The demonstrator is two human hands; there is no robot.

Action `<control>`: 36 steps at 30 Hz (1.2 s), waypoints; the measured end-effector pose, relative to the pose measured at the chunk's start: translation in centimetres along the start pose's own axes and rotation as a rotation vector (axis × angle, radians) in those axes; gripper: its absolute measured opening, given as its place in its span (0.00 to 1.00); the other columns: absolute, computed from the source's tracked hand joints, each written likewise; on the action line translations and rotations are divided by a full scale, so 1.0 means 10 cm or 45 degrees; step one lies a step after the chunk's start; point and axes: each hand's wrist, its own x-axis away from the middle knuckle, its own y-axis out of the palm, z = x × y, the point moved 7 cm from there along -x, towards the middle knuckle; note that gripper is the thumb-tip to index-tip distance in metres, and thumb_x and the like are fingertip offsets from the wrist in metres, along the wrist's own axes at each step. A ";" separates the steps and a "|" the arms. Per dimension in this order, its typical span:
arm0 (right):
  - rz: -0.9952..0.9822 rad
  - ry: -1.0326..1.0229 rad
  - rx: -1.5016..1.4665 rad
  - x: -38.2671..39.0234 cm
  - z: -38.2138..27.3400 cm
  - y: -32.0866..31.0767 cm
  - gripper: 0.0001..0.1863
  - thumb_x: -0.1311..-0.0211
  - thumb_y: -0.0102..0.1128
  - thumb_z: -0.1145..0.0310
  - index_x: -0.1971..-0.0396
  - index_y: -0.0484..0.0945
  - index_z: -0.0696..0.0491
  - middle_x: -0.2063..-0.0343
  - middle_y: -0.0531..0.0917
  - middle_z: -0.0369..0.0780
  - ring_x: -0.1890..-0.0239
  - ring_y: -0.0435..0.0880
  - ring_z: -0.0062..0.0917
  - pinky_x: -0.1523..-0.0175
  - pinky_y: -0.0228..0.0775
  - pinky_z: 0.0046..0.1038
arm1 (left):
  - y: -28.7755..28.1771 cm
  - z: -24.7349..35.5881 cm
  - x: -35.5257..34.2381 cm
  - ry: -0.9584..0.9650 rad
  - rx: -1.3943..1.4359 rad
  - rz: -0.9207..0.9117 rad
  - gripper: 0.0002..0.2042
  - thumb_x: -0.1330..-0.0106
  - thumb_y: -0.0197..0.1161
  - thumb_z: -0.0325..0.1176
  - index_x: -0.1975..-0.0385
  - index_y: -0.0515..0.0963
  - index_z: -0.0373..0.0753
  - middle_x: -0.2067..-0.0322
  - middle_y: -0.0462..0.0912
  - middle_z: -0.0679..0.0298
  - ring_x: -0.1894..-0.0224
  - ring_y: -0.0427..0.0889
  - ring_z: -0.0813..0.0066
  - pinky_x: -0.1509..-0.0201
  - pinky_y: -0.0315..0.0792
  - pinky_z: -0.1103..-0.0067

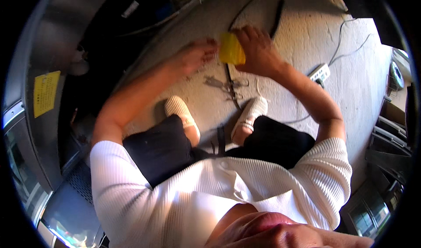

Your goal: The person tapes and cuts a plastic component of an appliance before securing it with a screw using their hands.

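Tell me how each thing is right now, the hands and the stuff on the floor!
Left hand: fingers pinched at the yellow piece's edge.
Right hand: gripping the yellow piece.
Yellow piece: held up above the floor.
Metal tools: lying flat on the floor, untouched.
Power strip: on the floor, cord attached.
Black bar: lying on the floor.

Bare concrete floor [302,33] lies open to the right of the hands, crossed only by thin cables [346,51] and a white power strip [320,72]. Metal tools [228,86] clutter the floor beneath; a dark machine body [109,29] blocks the left.
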 end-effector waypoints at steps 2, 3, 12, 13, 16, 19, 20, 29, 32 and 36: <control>0.004 0.021 -0.017 0.01 0.01 -0.05 0.42 0.63 0.74 0.57 0.45 0.67 0.54 0.52 0.73 0.47 0.49 0.75 0.40 0.42 0.65 0.40 | -0.03 0.03 -0.08 0.090 0.098 -0.154 0.08 0.32 0.60 0.39 0.59 0.73 0.46 0.61 0.79 0.70 0.57 0.76 0.82 0.51 0.72 0.82; -0.001 0.028 -0.020 0.02 0.00 -0.05 0.42 0.63 0.74 0.57 0.45 0.67 0.54 0.52 0.73 0.47 0.49 0.75 0.40 0.42 0.65 0.40 | -0.04 0.00 -0.07 0.064 0.099 -0.142 0.07 0.32 0.60 0.39 0.60 0.73 0.46 0.61 0.79 0.70 0.57 0.76 0.82 0.51 0.72 0.82; 0.008 0.086 -0.172 0.08 0.08 -0.02 0.42 0.64 0.75 0.57 0.45 0.67 0.53 0.54 0.74 0.47 0.50 0.77 0.42 0.43 0.69 0.40 | -0.06 0.21 -0.05 0.442 -0.297 0.043 0.11 0.35 0.64 0.35 0.58 0.72 0.43 0.63 0.78 0.68 0.56 0.77 0.81 0.50 0.74 0.80; 0.010 0.095 -0.228 0.08 0.08 -0.03 0.43 0.64 0.75 0.57 0.44 0.66 0.53 0.54 0.74 0.47 0.50 0.77 0.42 0.43 0.70 0.39 | -0.02 0.29 0.01 0.574 -0.333 0.059 0.12 0.35 0.64 0.34 0.56 0.71 0.42 0.63 0.78 0.68 0.56 0.77 0.81 0.50 0.74 0.81; -0.024 0.156 -0.328 0.10 0.11 -0.01 0.44 0.65 0.76 0.58 0.44 0.65 0.53 0.53 0.74 0.48 0.51 0.78 0.43 0.45 0.72 0.39 | 0.08 0.40 0.11 0.822 -0.417 -0.015 0.14 0.34 0.63 0.35 0.53 0.71 0.40 0.62 0.78 0.68 0.57 0.77 0.81 0.50 0.74 0.81; -0.032 0.157 -0.362 0.12 0.11 0.00 0.44 0.64 0.76 0.58 0.43 0.64 0.53 0.52 0.74 0.49 0.51 0.78 0.44 0.46 0.73 0.39 | 0.15 0.40 0.14 0.786 -0.515 -0.122 0.15 0.32 0.61 0.36 0.49 0.73 0.39 0.59 0.79 0.68 0.58 0.77 0.82 0.49 0.74 0.80; -0.011 0.142 -0.355 0.12 0.11 0.00 0.43 0.63 0.76 0.59 0.43 0.64 0.53 0.53 0.74 0.49 0.52 0.78 0.44 0.47 0.73 0.39 | 0.16 0.39 0.14 0.739 -0.551 -0.152 0.16 0.32 0.61 0.36 0.48 0.73 0.40 0.58 0.79 0.68 0.58 0.77 0.82 0.49 0.74 0.80; -0.023 0.141 -0.343 0.17 0.10 0.00 0.42 0.60 0.75 0.62 0.42 0.63 0.53 0.53 0.74 0.48 0.54 0.80 0.44 0.49 0.76 0.39 | 0.17 0.39 0.22 0.511 -0.580 -0.106 0.19 0.35 0.64 0.35 0.46 0.73 0.39 0.53 0.80 0.66 0.57 0.81 0.81 0.52 0.76 0.80; -0.014 0.112 -0.364 0.19 0.10 -0.01 0.42 0.59 0.75 0.62 0.42 0.63 0.53 0.53 0.74 0.48 0.54 0.80 0.44 0.49 0.76 0.39 | 0.15 0.39 0.19 0.620 -0.620 -0.086 0.21 0.38 0.67 0.33 0.46 0.73 0.39 0.54 0.81 0.66 0.60 0.82 0.81 0.53 0.77 0.81; -0.064 0.151 -0.380 0.21 0.12 0.02 0.43 0.59 0.76 0.61 0.41 0.62 0.53 0.52 0.74 0.48 0.52 0.80 0.44 0.50 0.77 0.39 | 0.11 0.37 0.21 0.538 -0.686 -0.022 0.22 0.40 0.69 0.32 0.45 0.73 0.40 0.55 0.81 0.66 0.62 0.82 0.82 0.55 0.77 0.82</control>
